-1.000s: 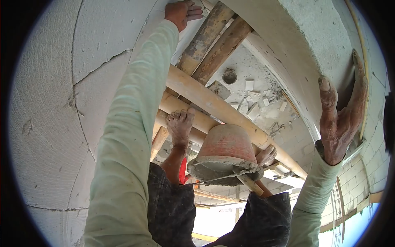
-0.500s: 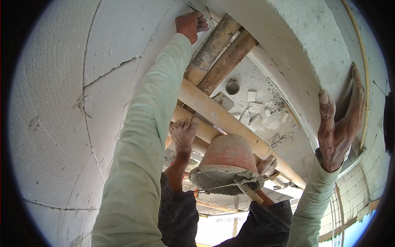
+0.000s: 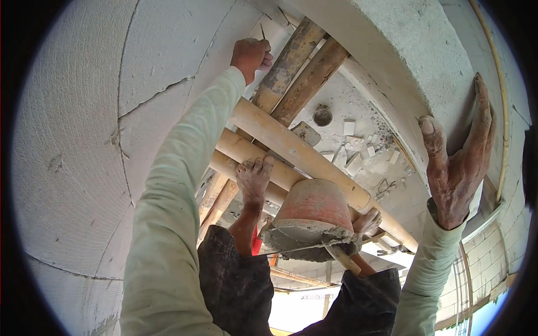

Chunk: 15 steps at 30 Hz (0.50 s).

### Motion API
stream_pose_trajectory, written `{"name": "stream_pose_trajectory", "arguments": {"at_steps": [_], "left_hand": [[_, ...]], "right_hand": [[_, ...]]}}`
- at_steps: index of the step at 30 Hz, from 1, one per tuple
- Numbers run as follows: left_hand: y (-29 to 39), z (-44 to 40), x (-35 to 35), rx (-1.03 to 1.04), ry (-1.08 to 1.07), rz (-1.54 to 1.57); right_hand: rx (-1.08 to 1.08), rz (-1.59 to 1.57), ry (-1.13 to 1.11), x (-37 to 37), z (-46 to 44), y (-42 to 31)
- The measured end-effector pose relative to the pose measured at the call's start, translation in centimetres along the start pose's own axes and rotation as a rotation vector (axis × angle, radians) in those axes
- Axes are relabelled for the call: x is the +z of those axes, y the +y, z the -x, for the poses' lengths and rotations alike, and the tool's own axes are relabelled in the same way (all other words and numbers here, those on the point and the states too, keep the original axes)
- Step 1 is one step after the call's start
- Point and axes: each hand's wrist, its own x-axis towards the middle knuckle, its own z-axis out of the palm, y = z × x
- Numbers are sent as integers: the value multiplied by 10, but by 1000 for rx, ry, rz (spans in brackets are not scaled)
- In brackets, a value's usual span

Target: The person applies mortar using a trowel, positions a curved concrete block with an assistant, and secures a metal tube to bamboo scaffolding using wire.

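Observation:
My left hand is closed round a thin dark pencil-like stick, its tip pointing up beside the pale block wall. My right hand rests against the end of the thick grey-white beam, thumb and fingers spread apart and stretched upward. Between my feet a reddish bucket carries wet grey mortar. A tool with a wooden handle lies across the bucket's rim; its blade is hidden in mortar.
My bare feet stand on bamboo poles, with gaps between them. Two more stained poles cross farther up. Well below, the floor holds broken block pieces and a round mortar-stained container. A thin yellowish pipe runs along the right.
My left hand has come down and slightly left along the wall, and the dark stick now shows above it. My right hand has shifted slightly upward and left, still spread.

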Motion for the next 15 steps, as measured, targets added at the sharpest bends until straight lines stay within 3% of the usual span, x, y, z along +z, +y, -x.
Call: {"name": "stream_pose_trajectory", "arguments": {"at_steps": [1,3,5,7,8,10,15], "left_hand": [[2,20,-4,56,19,-57],[-3,53,-15,365,122,-192],[14,100,-21,570,183,-134],[35,123,-33,993,230,-220],[48,129,-37,994,229,-217],[74,132,-38,1333,317,-264],[98,107,-36,1260,362,-408]], "right_hand": [[16,-14,-16,0,0,0],[12,0,-13,0,-2,0],[-14,40,-26,-1,-3,-1],[-6,68,-37,-2,-5,-6],[14,75,-40,-3,-6,-6],[8,98,-38,-3,-7,-2],[23,115,-133,-10,-12,-3]]}}
